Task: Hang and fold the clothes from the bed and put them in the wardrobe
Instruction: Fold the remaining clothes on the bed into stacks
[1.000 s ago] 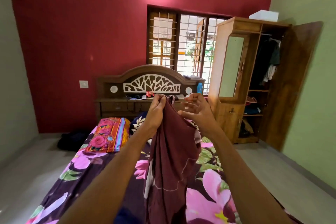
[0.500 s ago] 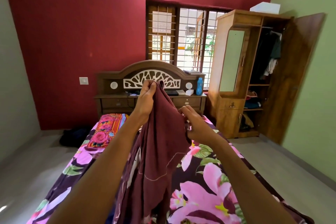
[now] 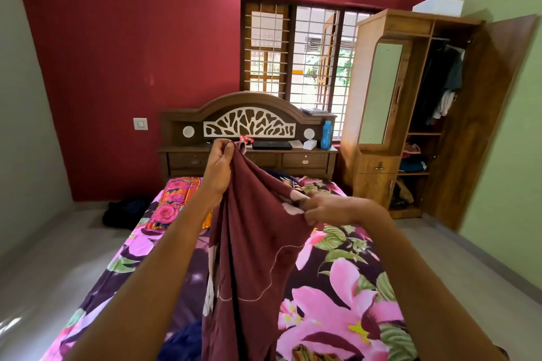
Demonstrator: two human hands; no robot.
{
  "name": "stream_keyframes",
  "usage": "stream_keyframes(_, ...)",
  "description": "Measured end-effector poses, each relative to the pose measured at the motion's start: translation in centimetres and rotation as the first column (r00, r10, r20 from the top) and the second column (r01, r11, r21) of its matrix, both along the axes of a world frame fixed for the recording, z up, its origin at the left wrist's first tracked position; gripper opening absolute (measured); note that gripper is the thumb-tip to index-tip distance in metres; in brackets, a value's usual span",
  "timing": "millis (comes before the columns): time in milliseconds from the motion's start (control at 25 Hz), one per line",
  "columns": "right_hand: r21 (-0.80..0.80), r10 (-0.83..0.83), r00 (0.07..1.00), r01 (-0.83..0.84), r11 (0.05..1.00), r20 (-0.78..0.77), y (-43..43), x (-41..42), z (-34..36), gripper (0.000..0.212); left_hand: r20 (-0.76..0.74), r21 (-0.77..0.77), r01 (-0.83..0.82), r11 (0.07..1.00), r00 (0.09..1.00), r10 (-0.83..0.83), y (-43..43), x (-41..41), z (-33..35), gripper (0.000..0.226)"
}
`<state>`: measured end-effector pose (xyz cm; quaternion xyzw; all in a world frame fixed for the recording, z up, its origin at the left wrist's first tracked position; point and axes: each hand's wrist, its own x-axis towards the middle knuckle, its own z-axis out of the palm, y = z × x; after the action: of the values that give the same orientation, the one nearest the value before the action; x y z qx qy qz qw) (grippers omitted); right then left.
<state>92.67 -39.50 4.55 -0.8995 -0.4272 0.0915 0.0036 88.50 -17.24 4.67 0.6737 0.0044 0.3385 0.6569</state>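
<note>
A maroon garment (image 3: 255, 243) hangs in front of me over the bed (image 3: 337, 272) with its floral sheet. My left hand (image 3: 218, 167) grips the garment's top edge, raised near the headboard line. My right hand (image 3: 325, 208) pinches the cloth lower and to the right, pulling it sideways. The wooden wardrobe (image 3: 378, 161) stands at the right with its door (image 3: 481, 126) swung open; dark clothes hang on its rail and folded items lie on its shelves. A blue cloth (image 3: 184, 343) shows at the bed's near edge.
An orange patterned pillow (image 3: 176, 202) lies at the bed's head. The headboard shelf (image 3: 249, 149) carries a blue bottle (image 3: 326, 135) and small items. A dark bag (image 3: 126, 212) sits on the floor at left. Bare floor runs along both sides of the bed.
My right hand has dropped from beside my left hand and slid down the garment's edge to the right, spreading the cloth. My view has tilted downward slightly.
</note>
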Motion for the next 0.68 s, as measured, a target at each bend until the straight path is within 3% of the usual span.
stream_keyframes(80, 0.358, -0.039, 0.978, 0.111, 0.927, -0.203, -1.9, 0.0, 1.5, 0.021, -0.029, -0.048, -0.04, 0.998, 0.999, 0.039, 0.7, -0.1, -0.4, 0.018)
stream_keyframes(120, 0.442, -0.017, 0.98, 0.105, 0.891, -0.197, -2.7, 0.2, 1.9, 0.017, -0.043, -0.059, -0.046, 0.997, 0.998, 0.043, 0.8, -0.2, -0.6, 0.016)
stream_keyframes(200, 0.413, -0.02, 0.983, 0.095, 0.906, -0.184, -3.3, 0.5, 1.8, 0.019, -0.057, -0.072, -0.025, 0.997, 0.998, 0.021, 0.3, -0.5, -0.7, 0.016)
stream_keyframes(280, 0.272, -0.057, 0.984, 0.101, 0.957, -0.166, -2.7, 0.7, 0.5, 0.026, -0.051, -0.072, -0.014, 0.997, 0.999, 0.011, -0.3, -0.5, -0.7, 0.016)
stream_keyframes(360, 0.387, -0.034, 0.99, 0.083, 0.918, -0.133, -2.3, 0.9, -0.5, 0.015, -0.038, -0.084, -0.017, 0.996, 0.999, 0.014, -0.5, -0.4, -0.8, 0.015)
stream_keyframes(400, 0.546, -0.026, 0.987, 0.111, 0.83, -0.161, -2.5, 0.9, -0.6, 0.01, -0.034, -0.097, -0.021, 0.995, 0.999, 0.017, -0.3, -0.4, -0.8, 0.015)
stream_keyframes(480, 0.824, -0.031, 0.959, 0.257, 0.504, -0.281, -2.9, 1.3, -0.4, 0.024, -0.052, -0.112, -0.044, 0.993, 0.998, 0.038, 0.3, -0.7, -0.9, 0.015)
stream_keyframes(520, 0.882, -0.049, 0.951, 0.301, 0.363, -0.304, -3.0, 1.7, -0.4, 0.034, -0.06, -0.114, -0.048, 0.992, 0.997, 0.041, 0.6, -0.8, -0.9, 0.014)
stream_keyframes(560, 0.913, -0.108, 0.954, 0.3, 0.276, -0.281, -2.8, 2.1, -0.6, 0.042, -0.059, -0.113, -0.039, 0.993, 0.998, 0.032, 0.7, -0.8, -1.0, 0.014)
stream_keyframes(600, 0.933, -0.2, 0.956, 0.259, 0.249, -0.212, -2.3, 2.5, -0.9, 0.042, -0.052, -0.111, -0.02, 0.994, 0.999, 0.014, 0.7, -0.8, -1.2, 0.014)
stream_keyframes(680, 0.957, -0.296, 0.94, 0.228, 0.181, -0.168, -0.9, 3.1, -1.7, 0.026, -0.032, -0.117, -0.001, 0.993, 0.999, -0.003, 0.7, -0.5, -1.8, 0.012)
